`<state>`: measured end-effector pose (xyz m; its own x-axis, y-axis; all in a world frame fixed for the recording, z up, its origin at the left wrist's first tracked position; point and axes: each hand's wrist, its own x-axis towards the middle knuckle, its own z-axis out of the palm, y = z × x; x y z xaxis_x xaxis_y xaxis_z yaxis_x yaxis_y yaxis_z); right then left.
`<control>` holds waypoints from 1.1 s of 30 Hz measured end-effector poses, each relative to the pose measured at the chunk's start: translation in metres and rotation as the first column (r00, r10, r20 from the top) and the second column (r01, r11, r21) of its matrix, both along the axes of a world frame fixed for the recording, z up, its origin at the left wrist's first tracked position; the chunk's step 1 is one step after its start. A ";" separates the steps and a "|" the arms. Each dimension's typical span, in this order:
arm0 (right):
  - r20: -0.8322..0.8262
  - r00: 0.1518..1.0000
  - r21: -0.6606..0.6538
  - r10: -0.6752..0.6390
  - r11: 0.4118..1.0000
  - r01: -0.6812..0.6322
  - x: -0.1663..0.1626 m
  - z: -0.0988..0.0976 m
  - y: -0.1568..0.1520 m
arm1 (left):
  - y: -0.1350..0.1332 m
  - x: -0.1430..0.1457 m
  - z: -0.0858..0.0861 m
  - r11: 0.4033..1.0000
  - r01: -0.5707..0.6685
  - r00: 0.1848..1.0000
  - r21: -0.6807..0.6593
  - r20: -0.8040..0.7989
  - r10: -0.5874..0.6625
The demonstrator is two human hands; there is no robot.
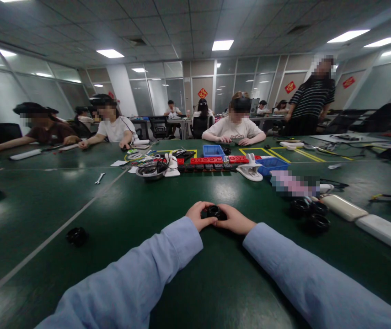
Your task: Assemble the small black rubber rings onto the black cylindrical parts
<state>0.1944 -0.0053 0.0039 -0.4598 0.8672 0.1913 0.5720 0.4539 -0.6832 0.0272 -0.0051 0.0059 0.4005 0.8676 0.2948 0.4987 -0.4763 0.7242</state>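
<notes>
Both my hands meet at the middle of the green table [120, 214], closed around one small round black part [214, 211]. My left hand [199, 215] grips its left side, fingers curled over the top. My right hand [233, 219] holds the right side. Both arms wear light blue sleeves. A similar black round part [77, 236] lies alone on the table to my left. Three more black round parts [310, 214] sit grouped to my right.
White oblong cases [344, 208] lie at the right. Across the table are blue bins [213, 151], red blocks [206, 160], white clamps [251, 170] and a wrench [99, 178]. Several people sit at the far side; one stands at the right.
</notes>
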 end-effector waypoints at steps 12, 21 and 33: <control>0.031 0.994 0.120 -0.105 0.988 0.100 -0.011 0.004 -0.009 | -0.002 0.004 -0.002 0.994 -0.106 0.994 0.024 0.030 0.105; -0.033 0.999 0.015 0.010 1.000 -0.010 -0.002 -0.001 -0.002 | 0.001 -0.003 -0.001 1.000 0.013 1.000 0.007 0.025 -0.014; -0.033 0.999 0.041 0.036 0.999 -0.035 -0.001 0.001 -0.002 | 0.005 -0.003 -0.006 1.000 0.028 0.999 0.003 0.027 -0.028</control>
